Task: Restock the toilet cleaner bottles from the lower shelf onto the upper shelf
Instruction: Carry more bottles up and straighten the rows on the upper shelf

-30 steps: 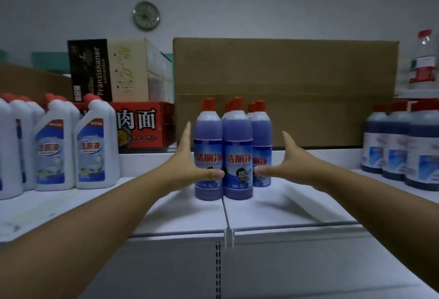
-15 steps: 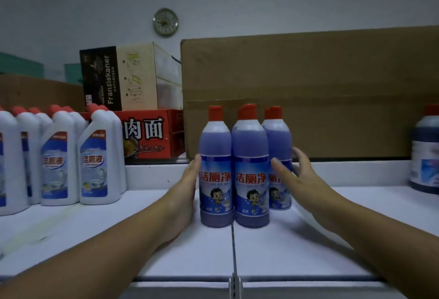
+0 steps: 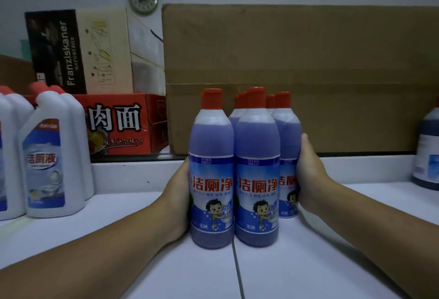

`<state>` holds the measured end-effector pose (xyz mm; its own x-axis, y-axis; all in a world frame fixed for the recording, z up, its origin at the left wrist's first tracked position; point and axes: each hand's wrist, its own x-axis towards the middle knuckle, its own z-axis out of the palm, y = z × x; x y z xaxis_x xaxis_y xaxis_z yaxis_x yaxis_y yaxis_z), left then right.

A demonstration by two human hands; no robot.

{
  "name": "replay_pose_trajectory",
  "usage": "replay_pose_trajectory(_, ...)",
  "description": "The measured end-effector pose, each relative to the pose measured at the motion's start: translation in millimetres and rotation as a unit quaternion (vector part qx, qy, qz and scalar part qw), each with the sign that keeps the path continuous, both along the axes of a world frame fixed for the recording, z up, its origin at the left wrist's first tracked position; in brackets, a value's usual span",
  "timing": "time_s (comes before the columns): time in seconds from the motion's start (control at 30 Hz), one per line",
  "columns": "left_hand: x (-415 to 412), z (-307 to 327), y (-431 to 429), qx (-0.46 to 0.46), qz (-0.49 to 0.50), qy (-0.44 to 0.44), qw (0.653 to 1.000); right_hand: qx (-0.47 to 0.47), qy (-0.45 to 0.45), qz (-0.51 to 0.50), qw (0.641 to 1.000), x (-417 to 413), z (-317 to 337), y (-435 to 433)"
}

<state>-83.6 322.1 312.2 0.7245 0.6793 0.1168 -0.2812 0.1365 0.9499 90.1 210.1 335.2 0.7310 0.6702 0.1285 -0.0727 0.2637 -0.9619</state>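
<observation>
Pressing in from both sides, the left hand (image 3: pixel 177 200) and right hand (image 3: pixel 308 175) now lie flat against the cluster of purple toilet cleaner bottles (image 3: pixel 257 180) on the white upper shelf (image 3: pixel 308 263), where half a second ago the right fingers were only nearing the outer bottle; the fingers are extended rather than curled, cupping the group between both palms. Beyond the fingertips stands the big cardboard box (image 3: pixel 308 73), with white bottles (image 3: pixel 54 168) well off to the left, so the group looks gathered and ready to be squared into place.
</observation>
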Motion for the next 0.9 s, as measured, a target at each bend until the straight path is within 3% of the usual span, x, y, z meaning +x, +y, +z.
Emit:
replay_pose_trajectory(0.37,-4,5,0,0.002,-0.03,-0.037,0.999,0.01,-0.042,-0.016,0.999,3,-1,-3)
replay_pose_trajectory(0.53,-7,7,3,0.019,0.024,-0.047,0.998,-0.03,-0.059,-0.018,0.998,-1,-4,-12)
replay_pose_trajectory(0.63,-17,16,-1,0.069,0.125,-0.069,0.987,-0.103,-0.079,-0.013,0.991,0,1,-26)
replay_pose_trajectory(0.73,-38,32,-28,0.202,0.249,-0.113,0.941,-0.167,-0.184,-0.031,0.968,1,13,-50)
replay_pose_trajectory(0.8,-40,27,30,0.268,0.306,-0.104,0.908,-0.182,-0.272,-0.051,0.944,1,14,-75)
replay_pose_trajectory(0.83,-48,10,56,0.296,0.297,-0.079,0.904,-0.199,-0.323,-0.052,0.924,2,11,-91)
replay_pose_trajectory(0.9,-56,8,59,0.335,0.342,-0.115,0.87,-0.252,-0.418,-0.038,0.872,6,1,-131)
